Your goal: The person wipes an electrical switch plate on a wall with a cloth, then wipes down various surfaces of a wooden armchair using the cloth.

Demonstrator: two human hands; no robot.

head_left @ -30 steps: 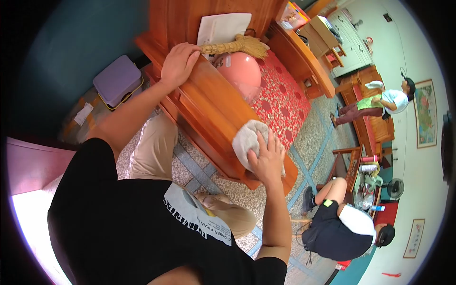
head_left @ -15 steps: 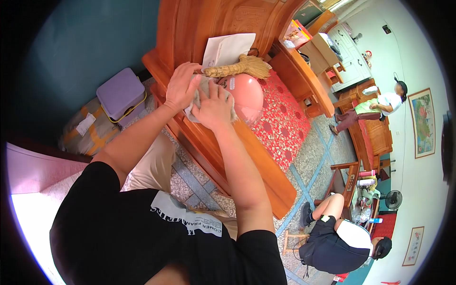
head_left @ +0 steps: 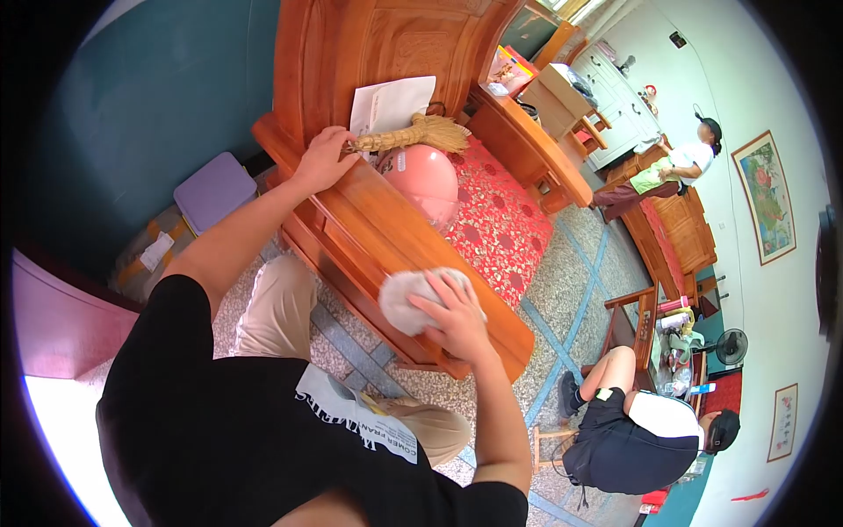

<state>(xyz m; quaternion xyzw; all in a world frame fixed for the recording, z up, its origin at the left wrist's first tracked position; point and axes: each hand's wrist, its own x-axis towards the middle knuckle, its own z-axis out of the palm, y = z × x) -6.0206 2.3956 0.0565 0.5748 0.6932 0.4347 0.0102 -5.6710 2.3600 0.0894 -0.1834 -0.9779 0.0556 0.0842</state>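
My right hand (head_left: pixel 452 318) presses a pale grey cloth (head_left: pixel 406 300) with spread fingers onto the front part of a wooden armrest (head_left: pixel 378 220). My left hand (head_left: pixel 327 161) rests at the armrest's back end, next to the handle of a straw hand broom (head_left: pixel 413 136); whether its fingers hold anything is unclear. Below the broom lies a pink helmet (head_left: pixel 421 183) on a red patterned seat cushion (head_left: pixel 502 224). White papers (head_left: pixel 391 104) lean against the wooden backrest.
A purple lidded box (head_left: pixel 215 191) stands by the wall at left. One person (head_left: pixel 632 439) sits on a low stool at lower right. Another person (head_left: pixel 672 171) stands by a wooden bench farther off. A fan (head_left: pixel 730 347) is beside a cluttered table.
My right hand has slid the cloth from beside my left hand along the armrest to its front part. The far person has shifted a little, and the view has turned slightly.
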